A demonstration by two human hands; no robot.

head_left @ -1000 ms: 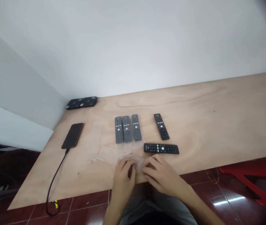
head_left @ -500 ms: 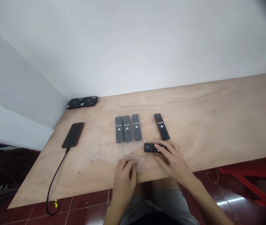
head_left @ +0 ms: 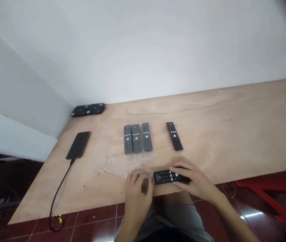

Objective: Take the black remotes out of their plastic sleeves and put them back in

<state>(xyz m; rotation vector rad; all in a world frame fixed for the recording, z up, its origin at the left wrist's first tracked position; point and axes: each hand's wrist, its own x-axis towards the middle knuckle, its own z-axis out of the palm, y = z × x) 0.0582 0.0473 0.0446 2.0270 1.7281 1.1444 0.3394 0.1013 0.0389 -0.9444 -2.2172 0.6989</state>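
**Q:** What's the right hand (head_left: 185, 176) doing?

**A:** Grasping a slim black button-faced remote control (head_left: 165, 177) by its right end, long axis running left to right, just beside the left hand (head_left: 138, 193).

**Q:** And the left hand?

**A:** Its fingers curl at a crumpled clear plastic bag (head_left: 117, 166); I can't tell whether they pinch it.

**Q:** Further off?

**A:** Three grey remotes in clear plastic sleeves (head_left: 136, 139) lie on the pale plywood worktop (head_left: 221, 141), a bare black remote (head_left: 174, 136) to their right.

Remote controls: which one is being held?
The black plastic remote in the right hand; the other four lie on the plywood table, three in clear bags.
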